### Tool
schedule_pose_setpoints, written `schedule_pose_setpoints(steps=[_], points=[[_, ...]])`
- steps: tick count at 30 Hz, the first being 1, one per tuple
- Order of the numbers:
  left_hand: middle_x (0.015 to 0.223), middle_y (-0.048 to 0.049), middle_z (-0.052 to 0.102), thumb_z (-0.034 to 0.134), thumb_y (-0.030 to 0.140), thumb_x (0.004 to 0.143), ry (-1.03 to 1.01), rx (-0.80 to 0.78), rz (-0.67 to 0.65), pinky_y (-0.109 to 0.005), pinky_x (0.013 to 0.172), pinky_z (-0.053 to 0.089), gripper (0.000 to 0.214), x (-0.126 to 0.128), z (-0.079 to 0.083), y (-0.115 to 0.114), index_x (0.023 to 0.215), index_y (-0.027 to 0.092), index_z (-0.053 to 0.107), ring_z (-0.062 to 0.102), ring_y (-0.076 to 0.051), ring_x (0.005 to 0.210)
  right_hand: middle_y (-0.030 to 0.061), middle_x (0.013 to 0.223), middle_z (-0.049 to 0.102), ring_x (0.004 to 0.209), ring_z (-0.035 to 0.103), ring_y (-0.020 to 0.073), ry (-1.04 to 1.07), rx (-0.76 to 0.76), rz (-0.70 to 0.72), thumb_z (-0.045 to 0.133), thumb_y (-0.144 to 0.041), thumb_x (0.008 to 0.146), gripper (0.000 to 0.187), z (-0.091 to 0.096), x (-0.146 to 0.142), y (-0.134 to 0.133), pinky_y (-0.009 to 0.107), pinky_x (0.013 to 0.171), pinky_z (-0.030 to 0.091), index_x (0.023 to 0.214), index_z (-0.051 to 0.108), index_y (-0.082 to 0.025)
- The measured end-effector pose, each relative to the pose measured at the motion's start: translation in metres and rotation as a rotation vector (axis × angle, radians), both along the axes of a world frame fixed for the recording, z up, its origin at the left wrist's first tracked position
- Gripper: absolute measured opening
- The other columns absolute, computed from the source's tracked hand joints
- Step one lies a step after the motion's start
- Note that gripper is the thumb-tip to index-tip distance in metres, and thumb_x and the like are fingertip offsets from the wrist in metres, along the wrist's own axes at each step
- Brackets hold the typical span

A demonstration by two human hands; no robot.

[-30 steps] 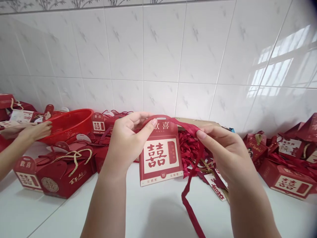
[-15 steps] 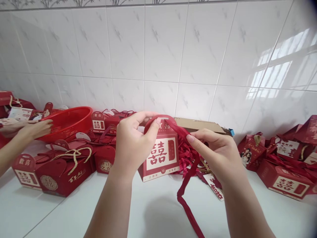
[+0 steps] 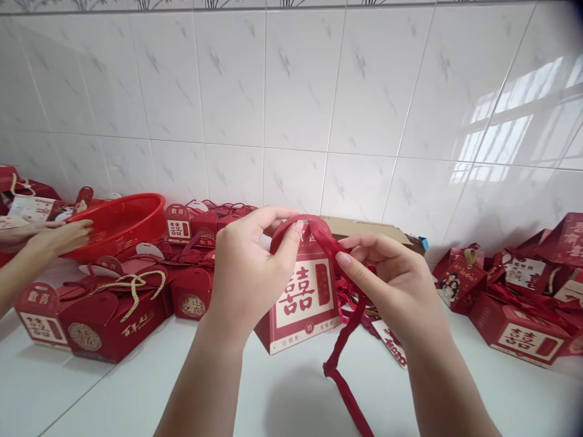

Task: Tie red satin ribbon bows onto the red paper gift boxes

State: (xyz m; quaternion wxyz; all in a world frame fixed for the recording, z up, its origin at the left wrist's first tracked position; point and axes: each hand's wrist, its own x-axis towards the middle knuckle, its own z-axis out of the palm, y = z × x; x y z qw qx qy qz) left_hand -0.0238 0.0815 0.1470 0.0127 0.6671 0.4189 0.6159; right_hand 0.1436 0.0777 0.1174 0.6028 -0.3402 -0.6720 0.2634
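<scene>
My left hand (image 3: 248,267) grips the top handle of a red gift box (image 3: 300,303) printed with a white panel and a red double-happiness sign; its thumb and forefinger also pinch a loop of red ribbon (image 3: 339,340) at the handle. My right hand (image 3: 392,285) pinches the same ribbon just right of the handle. The ribbon's long tail hangs down onto the white counter (image 3: 282,394) in front of the box.
Several red gift boxes (image 3: 113,315) lie at the left, more boxes (image 3: 514,328) at the right. A heap of red ribbons and a brown carton (image 3: 368,229) sit behind my hands. Another person's hand (image 3: 59,237) touches a red plastic basket (image 3: 121,221). A tiled wall rises behind.
My hands have drawn closer together at the box's handle, and the ribbon loop there has tightened. The hanging tail has shifted left. The other person's hand stays at the basket.
</scene>
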Motion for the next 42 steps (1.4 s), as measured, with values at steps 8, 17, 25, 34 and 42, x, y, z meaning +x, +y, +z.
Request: schedule_pose_setpoints(steps=[8,17,25,34,42], points=[[0.080,0.0014,0.073,0.062,0.027,0.082,0.030,0.032,-0.013,-0.020,0.058,0.053,0.012,0.004,-0.006,0.004,0.089,0.021,0.071,0.068,-0.014,0.073,-0.0001,0.077,0.064,0.065,0.059,0.0104,0.105,0.059,0.051,0.062,-0.025,0.084,0.008,-0.004,-0.003,0.004,0.020,0.052,0.047,0.092,0.062,-0.024],[0.083,0.0009,0.072,0.060,0.025,0.084,0.082,0.024,-0.061,-0.018,0.058,0.052,0.015,0.010,-0.007,0.003,0.092,0.019,0.072,0.065,-0.011,0.070,0.0021,0.099,0.066,0.083,0.063,0.0136,-0.012,0.151,0.028,0.054,-0.019,0.088,0.022,-0.005,-0.001,0.004,0.025,0.067,0.053,0.100,0.071,-0.028],[0.085,-0.0003,0.073,0.059,0.025,0.085,0.076,0.029,-0.108,-0.021,0.061,0.054,0.014,0.010,-0.007,0.004,0.092,0.021,0.072,0.066,-0.014,0.073,0.0036,0.108,0.065,0.093,0.064,0.0169,-0.031,0.139,0.032,0.057,-0.026,0.088,0.021,-0.005,-0.001,0.001,0.028,0.074,0.053,0.104,0.071,-0.028],[0.088,-0.0010,0.075,0.064,0.026,0.082,0.067,0.022,-0.164,-0.025,0.071,0.057,0.014,0.010,-0.008,0.003,0.092,0.022,0.073,0.070,-0.017,0.081,0.0016,0.080,0.070,0.073,0.065,0.0155,0.110,0.144,-0.233,0.069,-0.026,0.078,0.011,-0.001,-0.008,0.002,0.029,0.068,0.054,0.088,0.069,-0.022],[0.087,0.0005,0.075,0.064,0.023,0.082,0.082,0.019,-0.194,-0.019,0.068,0.058,0.013,0.014,-0.008,0.000,0.090,0.020,0.073,0.070,-0.015,0.081,0.0022,0.078,0.067,0.073,0.063,0.0161,0.156,0.185,-0.349,0.071,-0.026,0.075,0.007,0.000,-0.007,0.003,0.030,0.067,0.052,0.079,0.068,-0.020]])
